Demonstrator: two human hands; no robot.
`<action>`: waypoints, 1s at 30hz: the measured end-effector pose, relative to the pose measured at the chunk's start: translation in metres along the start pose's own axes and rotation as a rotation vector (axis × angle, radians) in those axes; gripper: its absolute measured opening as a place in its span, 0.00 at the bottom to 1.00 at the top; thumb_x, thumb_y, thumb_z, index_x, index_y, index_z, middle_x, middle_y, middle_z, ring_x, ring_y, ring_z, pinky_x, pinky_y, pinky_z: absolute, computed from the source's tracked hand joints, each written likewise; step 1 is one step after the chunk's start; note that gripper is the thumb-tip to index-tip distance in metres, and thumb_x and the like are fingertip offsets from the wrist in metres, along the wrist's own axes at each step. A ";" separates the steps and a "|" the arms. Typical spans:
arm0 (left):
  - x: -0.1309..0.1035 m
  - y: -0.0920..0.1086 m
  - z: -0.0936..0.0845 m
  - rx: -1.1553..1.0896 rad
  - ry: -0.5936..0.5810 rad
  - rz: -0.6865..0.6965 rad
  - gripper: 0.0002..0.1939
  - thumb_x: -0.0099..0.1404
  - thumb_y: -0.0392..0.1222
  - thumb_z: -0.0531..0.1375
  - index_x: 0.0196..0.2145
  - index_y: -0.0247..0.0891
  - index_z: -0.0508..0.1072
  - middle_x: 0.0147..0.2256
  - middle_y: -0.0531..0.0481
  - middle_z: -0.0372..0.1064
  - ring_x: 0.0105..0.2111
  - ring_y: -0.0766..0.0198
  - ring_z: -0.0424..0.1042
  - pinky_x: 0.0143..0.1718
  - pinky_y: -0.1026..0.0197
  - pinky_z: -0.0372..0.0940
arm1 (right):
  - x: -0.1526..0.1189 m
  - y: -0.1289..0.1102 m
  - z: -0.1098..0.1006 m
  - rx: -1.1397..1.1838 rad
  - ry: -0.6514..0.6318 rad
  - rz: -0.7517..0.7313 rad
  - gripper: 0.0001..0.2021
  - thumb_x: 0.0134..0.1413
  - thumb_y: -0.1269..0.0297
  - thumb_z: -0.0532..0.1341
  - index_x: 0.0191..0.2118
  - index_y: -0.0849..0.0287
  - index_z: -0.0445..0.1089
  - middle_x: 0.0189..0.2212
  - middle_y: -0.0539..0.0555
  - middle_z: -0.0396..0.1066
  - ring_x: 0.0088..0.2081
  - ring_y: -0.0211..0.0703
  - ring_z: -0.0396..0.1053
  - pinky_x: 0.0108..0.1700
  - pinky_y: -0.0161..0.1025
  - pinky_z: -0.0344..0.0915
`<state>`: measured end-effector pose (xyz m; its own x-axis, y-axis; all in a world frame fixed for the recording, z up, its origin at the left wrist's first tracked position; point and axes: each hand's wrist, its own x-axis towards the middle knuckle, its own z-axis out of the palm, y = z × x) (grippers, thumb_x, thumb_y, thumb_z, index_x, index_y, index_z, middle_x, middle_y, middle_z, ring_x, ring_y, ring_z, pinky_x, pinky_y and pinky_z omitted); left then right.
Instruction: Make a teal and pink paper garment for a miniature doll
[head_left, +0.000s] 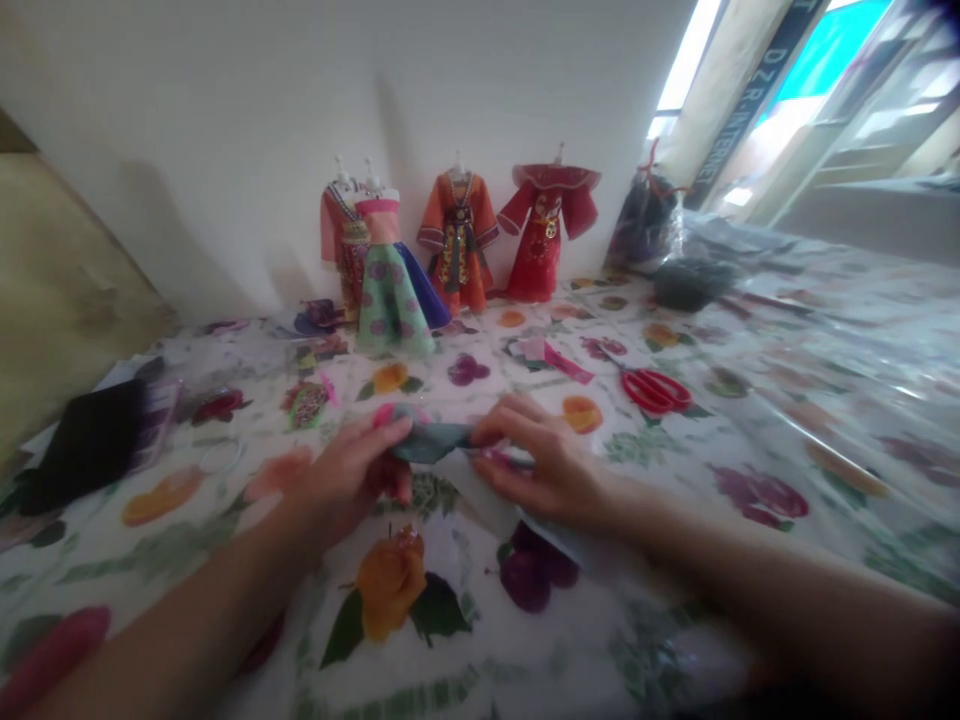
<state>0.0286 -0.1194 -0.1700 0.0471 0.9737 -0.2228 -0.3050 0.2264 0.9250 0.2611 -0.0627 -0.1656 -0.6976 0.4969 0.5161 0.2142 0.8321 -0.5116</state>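
Note:
Above the middle of the table, a small strip of grey-green fabric point(429, 444) with a pink part at its left end stretches between my two hands. My left hand point(358, 462) pinches its left end between thumb and fingers. At the other end, the fingertips of my right hand point(546, 458) are closed on the fabric. A pale, thin piece hangs below my right hand; I cannot make out whether it joins the strip. Beyond my hands lie pink fabric scraps point(566, 364) and red-handled scissors point(654, 391).
Several doll dresses on small stands line the wall, among them a green-skirted dress point(394, 290), an orange robe point(459, 235) and a red gown point(541, 235). A small bead packet point(307, 404) and a black flat object point(91, 435) lie left. A dark container point(691, 284) stands back right.

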 end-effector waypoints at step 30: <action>-0.008 0.030 -0.007 0.020 0.187 0.281 0.06 0.64 0.37 0.61 0.30 0.44 0.77 0.30 0.54 0.75 0.30 0.63 0.72 0.32 0.60 0.71 | 0.011 0.021 -0.032 -0.041 -0.466 0.250 0.12 0.61 0.57 0.64 0.44 0.59 0.70 0.39 0.55 0.73 0.38 0.43 0.69 0.39 0.38 0.62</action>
<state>0.0129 -0.1202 -0.1428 -0.2116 0.9773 -0.0094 -0.2623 -0.0475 0.9638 0.2798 -0.0321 -0.1487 -0.8498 0.5269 0.0170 0.4328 0.7157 -0.5482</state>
